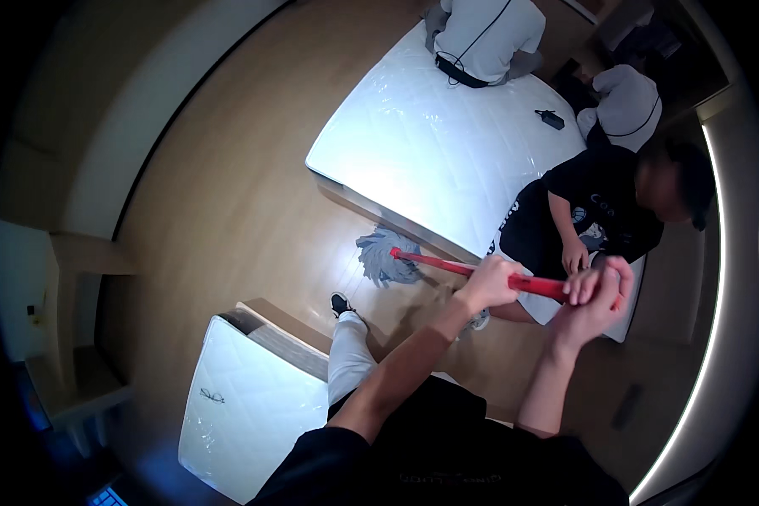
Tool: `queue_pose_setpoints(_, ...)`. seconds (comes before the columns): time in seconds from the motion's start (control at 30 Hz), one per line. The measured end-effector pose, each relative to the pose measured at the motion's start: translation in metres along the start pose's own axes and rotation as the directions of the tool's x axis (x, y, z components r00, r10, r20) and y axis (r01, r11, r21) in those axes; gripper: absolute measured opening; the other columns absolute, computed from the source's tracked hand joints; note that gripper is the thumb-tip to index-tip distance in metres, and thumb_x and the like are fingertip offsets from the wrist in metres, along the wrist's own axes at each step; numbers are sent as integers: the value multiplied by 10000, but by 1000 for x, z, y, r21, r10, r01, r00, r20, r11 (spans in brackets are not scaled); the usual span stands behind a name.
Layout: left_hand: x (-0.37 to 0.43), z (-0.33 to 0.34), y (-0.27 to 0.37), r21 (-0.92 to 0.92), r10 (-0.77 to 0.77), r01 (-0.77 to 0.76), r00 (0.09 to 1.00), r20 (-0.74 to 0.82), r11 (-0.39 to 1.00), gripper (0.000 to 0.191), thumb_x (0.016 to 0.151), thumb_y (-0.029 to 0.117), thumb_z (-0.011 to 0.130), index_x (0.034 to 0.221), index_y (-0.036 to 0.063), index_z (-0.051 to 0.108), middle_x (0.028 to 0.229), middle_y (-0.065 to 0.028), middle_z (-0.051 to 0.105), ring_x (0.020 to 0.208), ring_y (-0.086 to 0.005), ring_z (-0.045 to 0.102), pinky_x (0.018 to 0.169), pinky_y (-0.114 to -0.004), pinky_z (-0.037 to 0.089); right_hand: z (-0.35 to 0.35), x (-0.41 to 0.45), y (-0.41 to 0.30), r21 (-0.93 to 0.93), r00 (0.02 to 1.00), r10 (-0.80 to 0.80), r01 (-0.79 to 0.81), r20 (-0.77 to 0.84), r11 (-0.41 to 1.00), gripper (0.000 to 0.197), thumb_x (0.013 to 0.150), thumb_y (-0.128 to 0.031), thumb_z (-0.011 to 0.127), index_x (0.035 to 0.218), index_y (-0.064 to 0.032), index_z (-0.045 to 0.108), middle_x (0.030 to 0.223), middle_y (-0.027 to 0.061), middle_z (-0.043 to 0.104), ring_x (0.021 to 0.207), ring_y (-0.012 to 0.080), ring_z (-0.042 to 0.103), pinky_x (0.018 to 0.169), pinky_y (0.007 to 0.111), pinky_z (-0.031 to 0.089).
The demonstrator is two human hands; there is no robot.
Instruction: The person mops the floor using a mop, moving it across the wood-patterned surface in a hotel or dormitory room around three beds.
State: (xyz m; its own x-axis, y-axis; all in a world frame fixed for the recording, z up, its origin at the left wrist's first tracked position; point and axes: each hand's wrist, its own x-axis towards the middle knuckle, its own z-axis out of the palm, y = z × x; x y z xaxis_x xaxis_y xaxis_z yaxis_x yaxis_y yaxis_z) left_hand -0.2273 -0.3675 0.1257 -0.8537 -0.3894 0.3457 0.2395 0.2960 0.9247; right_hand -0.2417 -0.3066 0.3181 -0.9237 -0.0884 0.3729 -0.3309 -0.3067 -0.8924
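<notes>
A string mop with a red handle (431, 260) slants across the middle of the view. Its grey mop head (387, 256) lies spread on the wooden floor beside the base of the plastic-covered bed. My left hand (492, 281) is closed around the middle of the handle. Near the handle's upper end, my right hand (594, 297) grips it, with some fingers raised and slightly blurred. My foot in a black shoe (340, 305) stands on the floor a little below the mop head.
A plastic-wrapped mattress (417, 145) bears two seated people and a black adapter (550, 119); another person sits beyond it. Glasses (212, 396) lie on a second wrapped mattress (253, 405) at lower left. A wooden desk (92, 253) stands at the far left, a light strip (715, 253) at right.
</notes>
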Motion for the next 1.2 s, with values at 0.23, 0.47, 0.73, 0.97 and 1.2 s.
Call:
queue_pose_setpoints(0.23, 14, -39, 10, -173, 46, 25, 917, 396, 985, 146, 699, 140, 663, 612, 26, 634, 637, -219, 616, 654, -418, 630, 605, -462, 515, 3, -21, -8, -312, 989, -132, 102, -74, 944, 198, 1018, -56, 387, 1059, 32, 559, 589, 46, 455, 499, 119, 437, 537, 267, 450)
queue_pose_setpoints(0.47, 5, -63, 15, -171, 87, 51, 701, 707, 984, 161, 709, 164, 672, 639, 20, 660, 669, -235, 630, 675, -423, 640, 629, -477, 522, 17, -62, -23, -316, 966, -149, 76, -211, 946, 202, 1028, -61, 369, 991, -8, 560, 525, -3, 398, 409, 79, 363, 438, 245, 393)
queue_pose_setpoints(0.73, 8, -78, 13, -213, 156, 17, 623, 767, 977, 119, 700, 143, 675, 681, 26, 665, 671, -219, 624, 663, -412, 633, 625, -456, 507, 42, -77, -39, -311, 957, 7, -101, -291, 945, 202, 1002, -118, 462, 1042, 22, 601, 547, 29, 457, 463, 110, 450, 497, 288, 463)
queue_pose_setpoints(0.97, 9, -86, -5, -284, 123, 191, 585, 801, 940, 101, 709, 90, 669, 715, -6, 641, 639, -206, 589, 571, -329, 590, 574, -402, 473, 32, -41, -58, -22, 920, 198, -203, 339, 979, 341, 856, -143, 647, 1097, 97, 641, 774, 151, 696, 784, 218, 676, 761, 315, 537)
queue_pose_setpoints(1.2, 5, -125, 42, 9, -237, 276, 810, 536, 961, 205, 783, 87, 704, 965, 9, 652, 846, -133, 696, 780, -189, 657, 697, -326, 511, 68, -32, -36, 37, 865, 296, -339, 405, 940, 262, 891, -52, 458, 996, 97, 646, 542, 20, 516, 468, 51, 425, 522, 227, 387)
